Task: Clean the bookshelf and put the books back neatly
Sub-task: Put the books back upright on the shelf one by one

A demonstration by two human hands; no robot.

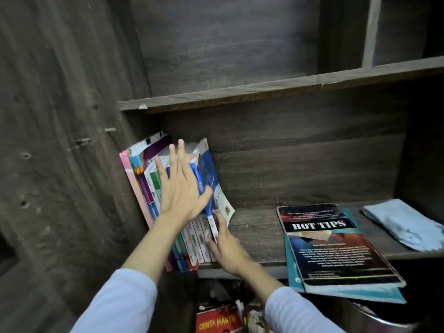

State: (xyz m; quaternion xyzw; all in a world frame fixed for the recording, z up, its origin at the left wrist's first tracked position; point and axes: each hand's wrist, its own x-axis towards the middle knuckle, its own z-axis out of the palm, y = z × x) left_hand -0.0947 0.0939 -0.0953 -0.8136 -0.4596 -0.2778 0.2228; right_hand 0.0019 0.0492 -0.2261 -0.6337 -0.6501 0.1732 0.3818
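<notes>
My left hand (182,191) lies flat on the spines of the row of books (149,181), fingers straight and spread wide. That way one palm covers several spines and squeezes the row toward the bookshelf's side wall (72,140).

The outermost blue book (212,179) leans left against the others, its top tipped in and its foot kicked out, so my right hand (225,243) sits low at its bottom edge. Those fingers are straight and close together, pressing rather than pinching — I judge they are there to slide the foot in and stand it upright.

The row stands at the left end of the shelf board (254,234). The HOT TIPS book (331,248) lies flat on a teal book (292,265), both overhanging the front edge — probably next to be stood up. The light blue cloth (406,224) rests folded at the far right, out of the way.
</notes>
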